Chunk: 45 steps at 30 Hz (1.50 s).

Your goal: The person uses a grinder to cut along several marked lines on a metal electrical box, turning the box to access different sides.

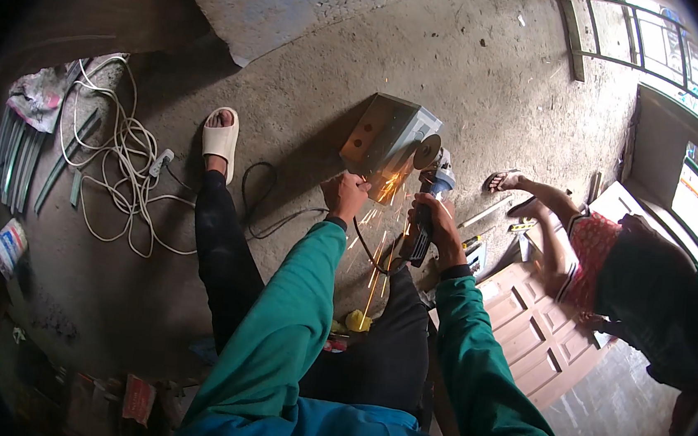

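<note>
In my right hand [442, 219] is an angle grinder [422, 234], my fingers wrapped round its body. Its round disc [428, 152] meets the right side of a grey sheet-metal box [382, 129]. Orange sparks [388, 190] spray from there down toward my legs. My left hand [344, 195] is closed at the near left corner of the box and seems to grip its edge; the fingertips are partly hidden. The box rests on the concrete floor, with round marks or holes on its left face. A black cord [363, 244] trails from the grinder.
Tangled white extension cord [124, 173] with a socket block [160, 162] and metal strips [18, 160] lie left. At right, another person [650, 286] bends over a panelled door [538, 334]. A metal-framed ladder-like rack [631, 35] stands far right; a worn board [301, 6] lies at the back.
</note>
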Available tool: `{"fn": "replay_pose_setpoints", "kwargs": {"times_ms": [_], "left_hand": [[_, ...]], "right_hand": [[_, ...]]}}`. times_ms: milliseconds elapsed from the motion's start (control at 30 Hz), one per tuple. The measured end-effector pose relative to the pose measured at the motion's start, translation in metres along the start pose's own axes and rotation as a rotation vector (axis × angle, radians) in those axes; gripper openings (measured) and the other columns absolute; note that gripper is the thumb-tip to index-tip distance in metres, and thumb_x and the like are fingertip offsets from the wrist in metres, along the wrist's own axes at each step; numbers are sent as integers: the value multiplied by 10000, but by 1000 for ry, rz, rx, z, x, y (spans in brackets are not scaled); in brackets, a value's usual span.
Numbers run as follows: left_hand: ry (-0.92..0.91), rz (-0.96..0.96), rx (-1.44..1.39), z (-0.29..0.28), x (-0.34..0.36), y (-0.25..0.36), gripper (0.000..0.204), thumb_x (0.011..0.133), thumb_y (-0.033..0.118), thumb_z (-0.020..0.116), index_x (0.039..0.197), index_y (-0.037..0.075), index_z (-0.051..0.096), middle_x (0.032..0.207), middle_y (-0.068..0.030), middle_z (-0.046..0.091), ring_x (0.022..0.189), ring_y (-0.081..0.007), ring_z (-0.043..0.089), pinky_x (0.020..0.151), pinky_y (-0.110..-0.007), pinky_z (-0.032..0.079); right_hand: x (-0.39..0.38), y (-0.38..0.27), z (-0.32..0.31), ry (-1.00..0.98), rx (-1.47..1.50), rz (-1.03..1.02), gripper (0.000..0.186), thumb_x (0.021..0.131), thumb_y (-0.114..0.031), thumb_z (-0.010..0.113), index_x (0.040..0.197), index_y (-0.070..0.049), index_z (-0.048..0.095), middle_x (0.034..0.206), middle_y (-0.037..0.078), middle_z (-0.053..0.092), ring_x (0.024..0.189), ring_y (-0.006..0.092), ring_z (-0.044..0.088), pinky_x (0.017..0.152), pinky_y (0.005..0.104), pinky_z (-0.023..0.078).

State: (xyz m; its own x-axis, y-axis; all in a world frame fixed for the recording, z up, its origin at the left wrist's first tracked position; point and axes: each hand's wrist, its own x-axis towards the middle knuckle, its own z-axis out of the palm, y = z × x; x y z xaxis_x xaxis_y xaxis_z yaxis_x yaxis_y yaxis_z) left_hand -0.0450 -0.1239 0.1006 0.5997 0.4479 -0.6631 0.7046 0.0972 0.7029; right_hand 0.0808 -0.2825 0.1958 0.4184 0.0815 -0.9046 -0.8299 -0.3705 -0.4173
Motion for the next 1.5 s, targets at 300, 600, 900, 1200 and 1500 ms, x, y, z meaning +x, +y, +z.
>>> {"fn": "replay_pose_setpoints", "kwargs": {"times_ms": [300, 600, 900, 1200, 1500], "left_hand": [[-2, -11, 21, 5, 9, -18, 215, 741, 247, 731, 748, 34, 703, 720, -172, 660, 702, -320, 649, 632, -406, 466], [11, -37, 336, -6, 4, 1, 206, 739, 293, 736, 789, 94, 734, 806, -120, 698, 805, -322, 656, 819, -473, 426], [8, -15, 175, 2, 13, -21, 235, 730, 216, 764, 769, -5, 694, 800, -189, 681, 758, -339, 653, 727, -419, 465], [-23, -14, 61, 8, 10, -15, 218, 721, 166, 761, 758, -32, 678, 747, -210, 662, 722, -341, 658, 645, -399, 480], [41, 69, 124, 8, 0, 8, 187, 724, 161, 745, 750, -16, 688, 731, -199, 661, 699, -322, 660, 627, -386, 484]], "right_hand": [[4, 4, 8, 97, 61, 81, 155, 790, -119, 660, 870, 11, 630, 758, 79, 620, 575, 161, 594, 508, 293, 490], [-13, 2, 12, 31, -6, 36, 249, 754, -166, 684, 861, 22, 560, 732, 100, 603, 565, 216, 616, 519, 317, 519], [-17, -10, 22, 37, -13, 56, 164, 781, -127, 654, 845, 13, 595, 701, 77, 586, 565, 190, 602, 526, 312, 504], [12, 12, -11, -47, -485, -296, 217, 805, -183, 644, 870, 21, 609, 720, 79, 602, 599, 194, 617, 540, 310, 501], [3, -5, -17, 7, -100, -30, 197, 830, -188, 622, 868, 5, 625, 740, 79, 618, 583, 162, 602, 528, 304, 484]]}}
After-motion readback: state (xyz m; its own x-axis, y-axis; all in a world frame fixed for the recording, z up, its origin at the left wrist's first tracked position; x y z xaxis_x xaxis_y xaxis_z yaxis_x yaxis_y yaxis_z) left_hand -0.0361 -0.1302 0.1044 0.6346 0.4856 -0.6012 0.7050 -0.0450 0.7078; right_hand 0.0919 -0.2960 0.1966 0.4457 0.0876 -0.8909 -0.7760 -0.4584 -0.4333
